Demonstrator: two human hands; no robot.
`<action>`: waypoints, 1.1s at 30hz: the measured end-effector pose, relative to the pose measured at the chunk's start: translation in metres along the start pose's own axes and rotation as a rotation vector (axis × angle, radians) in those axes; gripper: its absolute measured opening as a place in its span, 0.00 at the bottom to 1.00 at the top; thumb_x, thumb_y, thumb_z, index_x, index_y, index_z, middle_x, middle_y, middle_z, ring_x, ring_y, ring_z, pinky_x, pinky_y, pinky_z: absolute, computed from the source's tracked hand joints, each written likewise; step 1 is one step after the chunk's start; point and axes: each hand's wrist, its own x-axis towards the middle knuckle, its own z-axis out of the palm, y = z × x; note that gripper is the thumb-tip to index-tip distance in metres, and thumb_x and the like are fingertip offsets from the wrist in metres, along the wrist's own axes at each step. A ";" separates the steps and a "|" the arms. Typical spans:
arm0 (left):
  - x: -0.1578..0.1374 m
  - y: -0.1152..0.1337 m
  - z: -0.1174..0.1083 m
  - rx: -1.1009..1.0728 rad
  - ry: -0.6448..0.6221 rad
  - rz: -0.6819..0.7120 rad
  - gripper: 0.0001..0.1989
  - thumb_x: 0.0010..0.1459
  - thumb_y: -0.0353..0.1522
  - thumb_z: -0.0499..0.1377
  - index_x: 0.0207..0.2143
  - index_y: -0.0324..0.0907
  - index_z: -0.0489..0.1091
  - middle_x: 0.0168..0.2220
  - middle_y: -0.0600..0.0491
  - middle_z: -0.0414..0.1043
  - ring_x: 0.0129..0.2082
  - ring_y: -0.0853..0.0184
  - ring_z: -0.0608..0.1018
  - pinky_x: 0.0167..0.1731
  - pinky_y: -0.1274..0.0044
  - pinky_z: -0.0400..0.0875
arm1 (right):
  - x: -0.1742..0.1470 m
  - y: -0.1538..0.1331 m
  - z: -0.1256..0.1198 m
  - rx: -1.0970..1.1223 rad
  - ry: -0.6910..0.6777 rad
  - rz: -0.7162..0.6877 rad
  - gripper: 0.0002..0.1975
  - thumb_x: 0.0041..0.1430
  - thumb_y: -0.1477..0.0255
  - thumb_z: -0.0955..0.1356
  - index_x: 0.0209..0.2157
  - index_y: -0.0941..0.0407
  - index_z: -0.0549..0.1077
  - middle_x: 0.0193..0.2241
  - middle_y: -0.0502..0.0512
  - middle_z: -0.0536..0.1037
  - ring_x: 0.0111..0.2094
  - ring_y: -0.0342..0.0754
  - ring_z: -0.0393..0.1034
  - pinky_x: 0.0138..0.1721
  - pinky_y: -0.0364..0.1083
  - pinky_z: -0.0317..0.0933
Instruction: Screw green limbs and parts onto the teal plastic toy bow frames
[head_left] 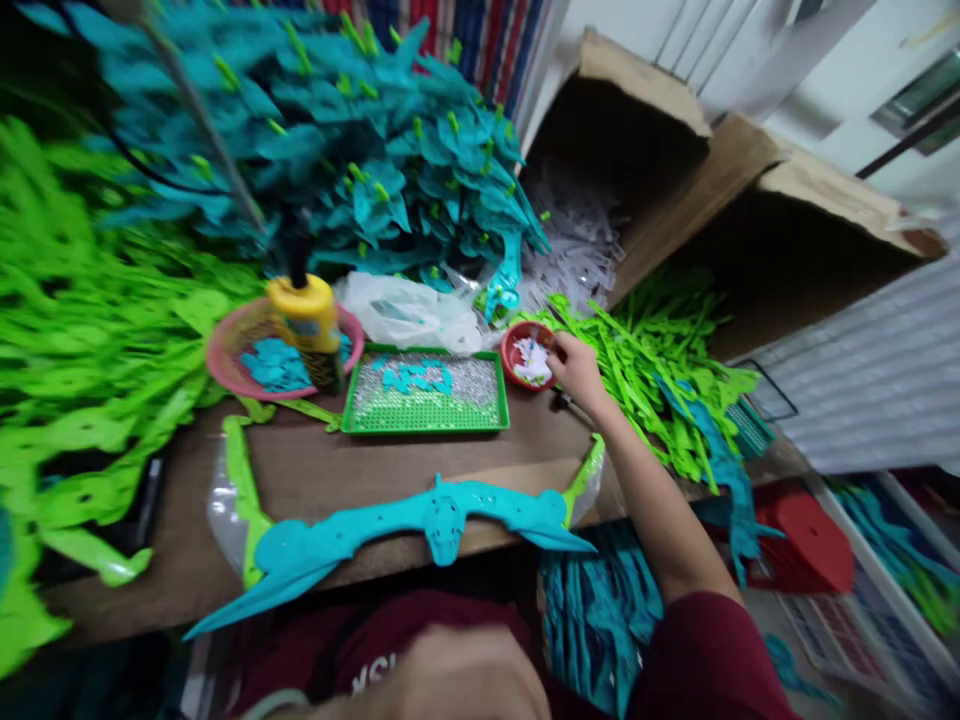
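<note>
My right hand (578, 366) reaches to a small red bowl (510, 372), its curled fingers at the right side of the white plastic pieces (531, 360) inside. What the fingertips pinch, if anything, is too small to make out. Close to the camera at the bottom, my left hand (469, 675) is smeared by motion, and its fingers cannot be read. Between me and the bowl, a turquoise plastic toy bow (445, 520) with lime-green end pieces (241, 480) lies across the table's front edge. Neither hand touches it.
A green tray (427, 432) holds many small screws and turquoise pieces. Left of it stands a yellow-and-black electric screwdriver (311, 325) at a pink basket (225, 375). Heaps of turquoise parts (360, 150) and green parts (67, 320) surround the table (315, 465); cardboard boxes (660, 200) stand right.
</note>
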 end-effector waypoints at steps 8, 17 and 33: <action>0.017 -0.079 -0.024 0.995 0.436 -0.149 0.20 0.65 0.39 0.56 0.56 0.39 0.69 0.60 0.40 0.68 0.62 0.47 0.67 0.57 0.54 0.65 | -0.150 -0.070 -0.011 -0.189 -0.243 -0.702 0.08 0.67 0.78 0.61 0.39 0.59 0.71 0.34 0.59 0.71 0.35 0.49 0.63 0.34 0.47 0.58; 0.023 -0.087 -0.016 1.142 0.427 -0.188 0.21 0.66 0.41 0.54 0.56 0.38 0.69 0.59 0.41 0.70 0.61 0.47 0.68 0.53 0.58 0.67 | -0.166 -0.083 -0.010 -0.386 -0.248 -0.955 0.09 0.68 0.78 0.62 0.41 0.63 0.73 0.36 0.62 0.75 0.36 0.51 0.68 0.32 0.49 0.63; 0.031 -0.083 -0.017 1.197 0.480 -0.190 0.18 0.65 0.37 0.55 0.53 0.37 0.71 0.59 0.42 0.70 0.60 0.49 0.69 0.49 0.61 0.69 | -0.156 -0.092 -0.010 -0.370 -0.264 -1.030 0.10 0.68 0.78 0.61 0.39 0.63 0.74 0.36 0.61 0.77 0.36 0.50 0.69 0.34 0.49 0.64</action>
